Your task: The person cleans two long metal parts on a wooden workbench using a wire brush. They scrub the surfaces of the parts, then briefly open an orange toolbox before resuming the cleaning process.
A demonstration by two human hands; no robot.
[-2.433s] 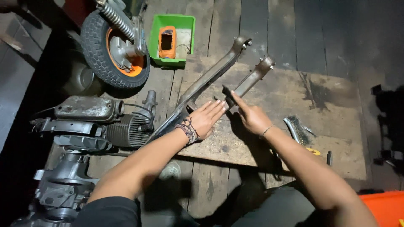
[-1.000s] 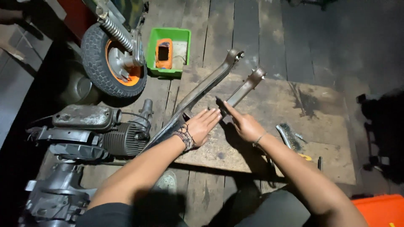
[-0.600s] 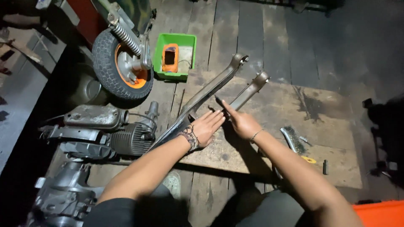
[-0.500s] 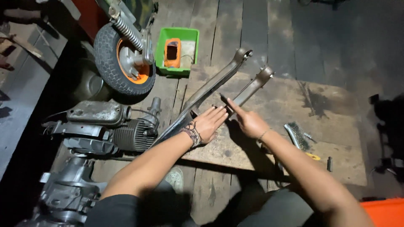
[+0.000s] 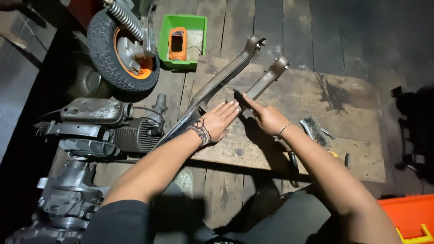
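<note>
Your wooden board [image 5: 289,135] lies flat on the plank floor, and across it run two long metal frame arms, both slanting from about 7 o'clock up to 1 o'clock. The longer arm [image 5: 217,83] starts near the engine block [image 5: 135,133] at lower left and ends in a round eye at the top; the shorter arm [image 5: 266,81] lies just to its right, nearly parallel, with a narrow gap between them.

Your left hand [image 5: 219,119] rests open, fingers together and stretched flat toward 1 o'clock, palm down on the board right beside the longer arm's lower stretch. Your right hand [image 5: 264,115] is the nearer one to the shorter arm: its fingers point toward 10 o'clock and meet the arm's dark lower end, though you can't tell from here whether they pinch it or only touch it.

Out at 11 o'clock sits the small wheel [image 5: 122,49], then the green tray [image 5: 199,40] with an orange piece inside. A wire brush [image 5: 314,131] lies at 3 o'clock of your right wrist.
</note>
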